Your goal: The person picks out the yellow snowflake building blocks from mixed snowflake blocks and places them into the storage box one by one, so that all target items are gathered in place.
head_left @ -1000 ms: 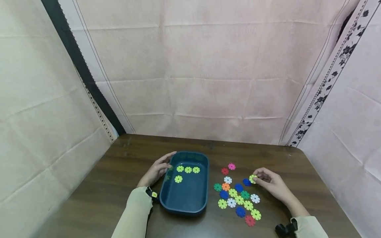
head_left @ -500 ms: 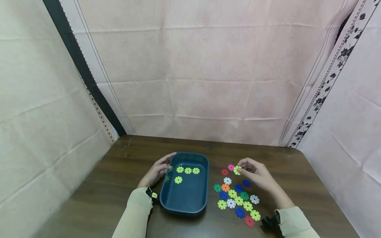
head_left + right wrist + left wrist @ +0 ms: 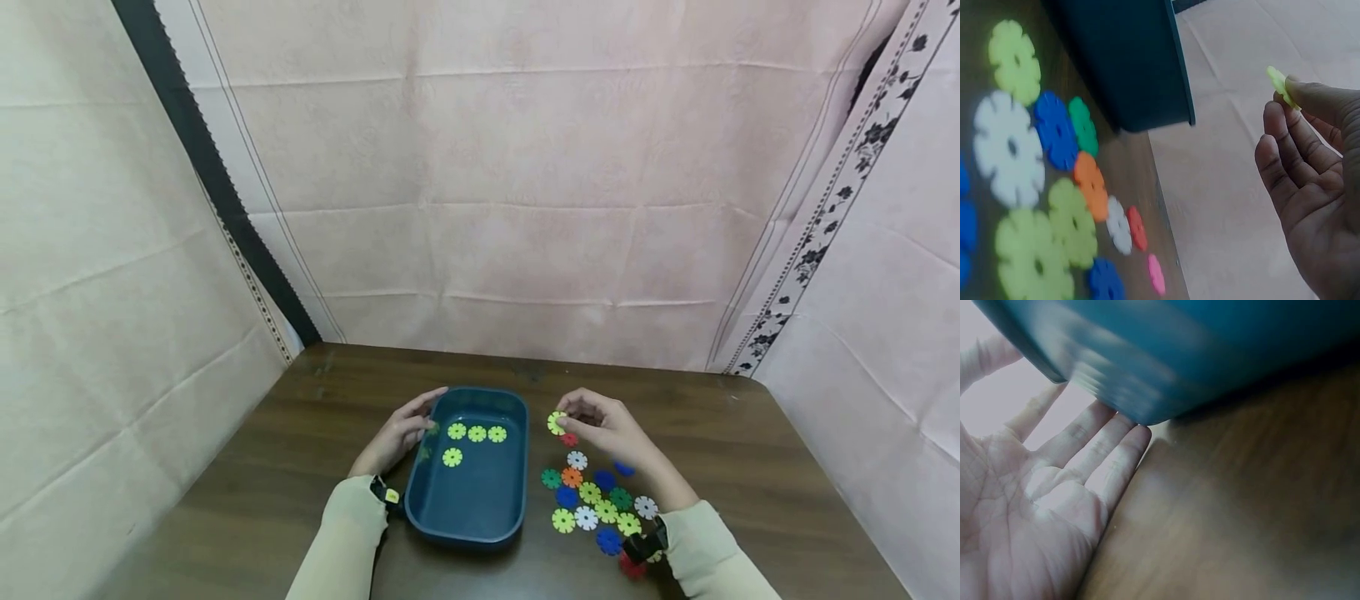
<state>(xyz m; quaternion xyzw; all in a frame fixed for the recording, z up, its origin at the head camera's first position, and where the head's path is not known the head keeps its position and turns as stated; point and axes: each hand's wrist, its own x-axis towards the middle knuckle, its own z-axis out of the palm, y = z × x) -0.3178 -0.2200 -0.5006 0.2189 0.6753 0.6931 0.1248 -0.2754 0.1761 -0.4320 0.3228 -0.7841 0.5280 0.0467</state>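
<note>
My right hand (image 3: 604,426) pinches a yellow-green flower-shaped plastic disc (image 3: 556,423) between thumb and fingertips, raised near the right side of the blue tray (image 3: 480,527). In the right wrist view that disc (image 3: 1282,86) stands on edge, the other fingers loosely curled below it. My left hand (image 3: 396,433) rests at the tray's left side, its thumb at the rim. The left wrist view shows straight fingers (image 3: 1079,434) touching the outer wall. Several yellow-green discs (image 3: 477,434) lie inside the tray, most in a row. The pink disc (image 3: 1156,274) is hidden in the head view.
Loose flower discs (image 3: 590,493) in yellow-green, white, blue, green, orange and red spread over the brown wooden table (image 3: 360,367) right of the tray. My right forearm and wrist strap (image 3: 643,546) cover some of them. Pale cloth (image 3: 450,208) hangs behind the table.
My right hand has moved left toward the tray with the yellow-green disc, passing over the loose discs. My left hand and the tray have stayed in place.
</note>
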